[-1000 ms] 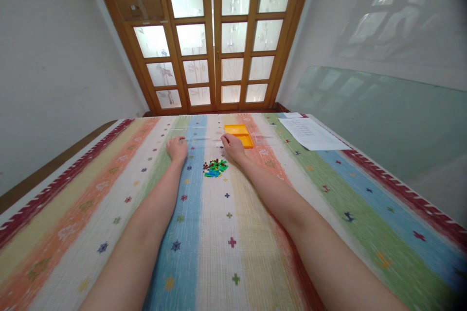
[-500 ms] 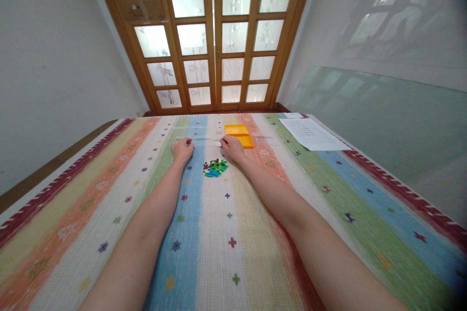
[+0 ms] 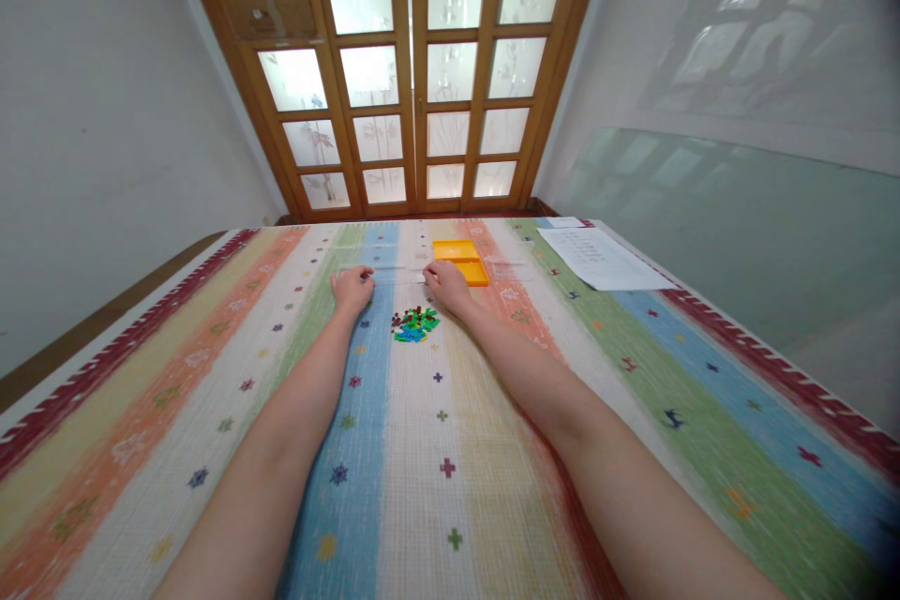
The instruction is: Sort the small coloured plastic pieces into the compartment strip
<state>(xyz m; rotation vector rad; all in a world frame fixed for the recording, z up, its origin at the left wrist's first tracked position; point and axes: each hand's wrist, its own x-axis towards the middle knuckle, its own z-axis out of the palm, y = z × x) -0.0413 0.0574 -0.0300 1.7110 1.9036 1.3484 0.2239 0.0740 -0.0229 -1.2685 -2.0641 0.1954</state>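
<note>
Pile of sm. plastic pcs (image 3: 414,325) (mostly green, brown & blue) on striped tablecloth (image 3: 414,450), btwn the forearms. R hand (image 3: 447,286) just beyond it, fingers bunched narrow at a tiny white bit (image 3: 422,279); can't tell if gripped. Open yellow plastic box (image 3: 454,249) behind R hand, partly hidden. L hand (image 3: 351,292) apart from R, fingers curled, thumb & index close; can't tell if holding anything. Printed sheet (image 3: 601,261) far right; glazed wooden doors (image 3: 457,36) past table.

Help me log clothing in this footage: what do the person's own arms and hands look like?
The left arm and right arm are bare and tapering, with no sleeve, watch or bracelet in view. The left hand and right hand are ungloved; they show too small to rule out a ring.
</note>
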